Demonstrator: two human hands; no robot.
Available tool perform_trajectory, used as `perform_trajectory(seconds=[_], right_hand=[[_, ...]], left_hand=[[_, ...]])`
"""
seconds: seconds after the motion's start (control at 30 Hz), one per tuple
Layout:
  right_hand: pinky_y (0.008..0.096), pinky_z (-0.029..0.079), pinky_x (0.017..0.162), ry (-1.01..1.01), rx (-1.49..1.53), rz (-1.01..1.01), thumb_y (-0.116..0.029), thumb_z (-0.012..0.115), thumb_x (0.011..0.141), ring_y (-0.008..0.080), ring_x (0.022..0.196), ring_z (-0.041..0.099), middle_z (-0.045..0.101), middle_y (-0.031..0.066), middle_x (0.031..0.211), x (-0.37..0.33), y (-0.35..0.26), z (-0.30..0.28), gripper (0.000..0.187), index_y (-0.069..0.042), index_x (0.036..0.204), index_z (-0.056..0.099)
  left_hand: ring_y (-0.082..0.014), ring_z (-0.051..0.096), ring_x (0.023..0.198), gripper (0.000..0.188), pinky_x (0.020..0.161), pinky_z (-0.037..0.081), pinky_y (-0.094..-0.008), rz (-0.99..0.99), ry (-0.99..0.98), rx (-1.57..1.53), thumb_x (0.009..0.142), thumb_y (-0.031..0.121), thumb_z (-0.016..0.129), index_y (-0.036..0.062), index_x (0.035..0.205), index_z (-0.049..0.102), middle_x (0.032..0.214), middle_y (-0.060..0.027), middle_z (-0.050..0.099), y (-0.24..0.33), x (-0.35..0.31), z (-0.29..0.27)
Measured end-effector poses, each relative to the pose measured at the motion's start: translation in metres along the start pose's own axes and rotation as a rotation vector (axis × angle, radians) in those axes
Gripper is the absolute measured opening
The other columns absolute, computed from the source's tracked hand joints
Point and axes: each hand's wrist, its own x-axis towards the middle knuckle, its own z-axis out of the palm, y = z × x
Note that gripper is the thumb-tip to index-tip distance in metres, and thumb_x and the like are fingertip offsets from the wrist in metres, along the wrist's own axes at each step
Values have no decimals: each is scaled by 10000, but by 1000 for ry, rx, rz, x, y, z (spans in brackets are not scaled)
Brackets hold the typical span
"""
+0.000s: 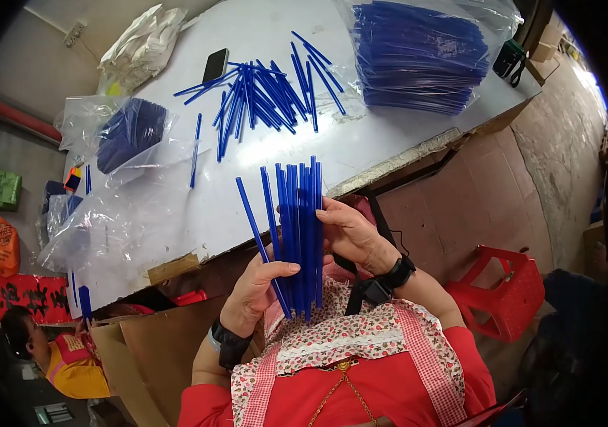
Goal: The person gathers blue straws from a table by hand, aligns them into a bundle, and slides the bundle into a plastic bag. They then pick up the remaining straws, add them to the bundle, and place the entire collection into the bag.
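Between my two hands, in front of the table's near edge, stands a bunch of blue plastic tubes [298,238], fanned apart at the left. My left hand [262,285] grips them low down, its thumb lying across the front. Higher up on the right side, my right hand [347,225] closes on the same tubes with the thumb in front; its other fingers are partly hidden behind them. A loose pile of similar blue tubes [257,99] lies scattered on the white table [197,206] beyond my hands.
At the back right sits a large clear bag of blue tubes [421,57]; a smaller bag of them [131,135] lies left. A phone [215,65] rests beside the pile. A red stool [499,292] stands at right. Another person [69,356] is at lower left.
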Motion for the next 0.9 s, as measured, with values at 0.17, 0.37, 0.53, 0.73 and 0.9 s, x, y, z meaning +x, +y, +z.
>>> perform_trajectory(seconds=[0.17,0.37,0.53,0.73,0.9], right_hand=[[397,463,972,-18,53,-16,-137,551,911,230,1136,560,522,131,1309,2,1,-5,504,-29,1374,383],[406,463,967,-50,85,-37,-131,557,910,232,1128,562,534,126,1285,3,1,-12,511,-49,1382,378],[407,456,977,-46,57,-43,-124,556,911,230,1128,561,539,123,1274,0,-3,-4,518,-62,1391,371],[402,446,978,-29,24,-57,-135,567,905,225,1128,557,548,109,1260,2,1,-6,518,-63,1384,382],[420,427,1009,-40,29,-34,-130,571,905,236,1173,534,530,117,1294,3,1,-7,533,-69,1396,373]], left_hand=[[-328,606,1090,603,884,537,-405,-3,21,6,722,-30,548,-41,1314,435,1227,-218,569,4,0,0],[-329,591,1117,631,891,532,-396,-4,-20,-2,721,-26,558,-38,1333,410,1225,-224,567,2,3,-8],[-331,591,1116,637,879,536,-387,-2,-25,32,733,-18,583,-26,1343,400,1226,-211,567,2,3,-9],[-322,578,1133,589,944,495,-380,7,-44,-3,784,9,608,-7,1337,403,1212,-212,569,-1,1,-12],[-300,594,1106,577,915,513,-375,16,-42,-31,800,-2,601,4,1340,399,1204,-197,574,-3,1,-13]])
